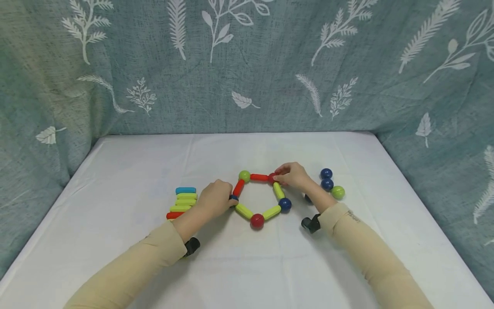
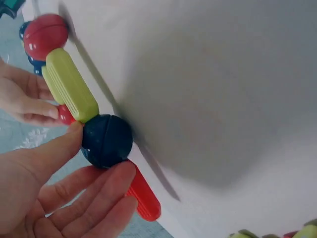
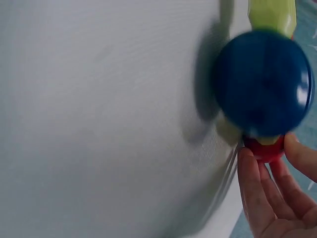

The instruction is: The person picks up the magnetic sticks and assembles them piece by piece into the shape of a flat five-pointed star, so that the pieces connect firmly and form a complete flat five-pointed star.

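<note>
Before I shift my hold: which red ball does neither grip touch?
The near red ball, between two lime sticks; the far red ball is in the right grip.

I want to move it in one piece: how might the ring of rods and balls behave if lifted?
The ring may hinge or part at its joints, since its pieces meet end-on with no clasp visible. The near red ball looks glossy, so could be slippery; the ridged green rod beside it probably gives better grip.

Both sleeved arms point(image 1: 129, 268) reach forward. The left hand point(image 1: 214, 198) grips between thumb point(image 2: 53, 151) and fingers point(image 2: 118, 184); the right hand point(image 1: 295, 176) pinches likewise.
</note>
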A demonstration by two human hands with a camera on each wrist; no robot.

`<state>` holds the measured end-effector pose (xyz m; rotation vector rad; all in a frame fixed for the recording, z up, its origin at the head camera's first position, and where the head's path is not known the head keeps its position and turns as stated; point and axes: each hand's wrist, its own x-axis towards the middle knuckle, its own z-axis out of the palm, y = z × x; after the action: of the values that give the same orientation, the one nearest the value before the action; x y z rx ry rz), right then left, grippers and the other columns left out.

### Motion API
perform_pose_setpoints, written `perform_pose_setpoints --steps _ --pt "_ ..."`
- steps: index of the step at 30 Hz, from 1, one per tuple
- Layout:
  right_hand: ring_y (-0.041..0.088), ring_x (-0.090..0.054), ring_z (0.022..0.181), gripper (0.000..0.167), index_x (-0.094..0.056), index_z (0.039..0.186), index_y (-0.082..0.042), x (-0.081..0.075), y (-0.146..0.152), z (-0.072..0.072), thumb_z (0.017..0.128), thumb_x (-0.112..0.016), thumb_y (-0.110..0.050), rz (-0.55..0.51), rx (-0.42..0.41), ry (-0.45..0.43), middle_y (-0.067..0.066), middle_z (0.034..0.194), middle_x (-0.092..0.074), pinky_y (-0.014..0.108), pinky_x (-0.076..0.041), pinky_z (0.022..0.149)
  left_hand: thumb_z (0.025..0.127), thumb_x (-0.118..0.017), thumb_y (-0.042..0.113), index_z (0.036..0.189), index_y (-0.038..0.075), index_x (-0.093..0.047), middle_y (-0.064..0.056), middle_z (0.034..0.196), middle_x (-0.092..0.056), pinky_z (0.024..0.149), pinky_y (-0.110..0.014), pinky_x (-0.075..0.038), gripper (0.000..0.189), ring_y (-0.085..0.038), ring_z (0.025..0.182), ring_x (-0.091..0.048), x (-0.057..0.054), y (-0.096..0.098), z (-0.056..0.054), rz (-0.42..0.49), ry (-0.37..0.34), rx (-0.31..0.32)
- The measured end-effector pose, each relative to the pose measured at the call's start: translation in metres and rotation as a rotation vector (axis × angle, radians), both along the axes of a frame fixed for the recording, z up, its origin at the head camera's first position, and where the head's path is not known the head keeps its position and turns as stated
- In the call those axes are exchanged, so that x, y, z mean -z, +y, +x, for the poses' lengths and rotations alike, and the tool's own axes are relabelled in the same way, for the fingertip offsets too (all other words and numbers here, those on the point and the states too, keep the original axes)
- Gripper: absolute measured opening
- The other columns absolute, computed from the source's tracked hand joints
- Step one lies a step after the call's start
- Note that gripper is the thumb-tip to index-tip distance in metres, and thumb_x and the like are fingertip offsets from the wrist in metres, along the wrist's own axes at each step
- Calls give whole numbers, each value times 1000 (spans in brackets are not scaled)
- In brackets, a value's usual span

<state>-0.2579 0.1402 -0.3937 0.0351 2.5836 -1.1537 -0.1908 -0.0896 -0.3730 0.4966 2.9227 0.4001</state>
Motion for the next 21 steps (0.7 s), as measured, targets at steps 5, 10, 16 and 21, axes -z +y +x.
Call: perform_pose_setpoints --steps 5,10,16,21 --pt "14 -55 72 27 -62 110 -3 1 -4 -4 86 -64 -15 -1 17 0 15 105 -61 21 -47 62 80 -71 23 77 4 -61 -1 62 -53 49 -22 -36 22 -14 56 -46 -1 0 4 -5 -13 0" --pt "14 -54 72 28 -61 112 -3 1 -6 -6 87 -63 -15 7 17 -5 15 108 -61 22 -47 62 84 -67 24 112 5 -62 -6 83 -63 58 -27 -45 35 -18 70 -54 -4 -17 2 23 -87 -5" --pt "16 -56 76 28 -62 112 -4 3 -4 -7 86 -64 -15 -7 5 -4 15 112 -59 22 -48 65 89 -57 16 127 -2 -50 -25 118 -54 86 -50 -43 43 -39 108 -51 -11 -69 -6 34 -64 -54" --pt "17 -55 81 29 -62 113 -5 3 -3 -8 86 -64 -17 3 10 -3 14 113 -59 22 -48 67 92 -48 12 122 -12 -49 -33 120 -48 91 -55 -37 38 -46 112 -44 -5 -110 -15 28 -97 -108"
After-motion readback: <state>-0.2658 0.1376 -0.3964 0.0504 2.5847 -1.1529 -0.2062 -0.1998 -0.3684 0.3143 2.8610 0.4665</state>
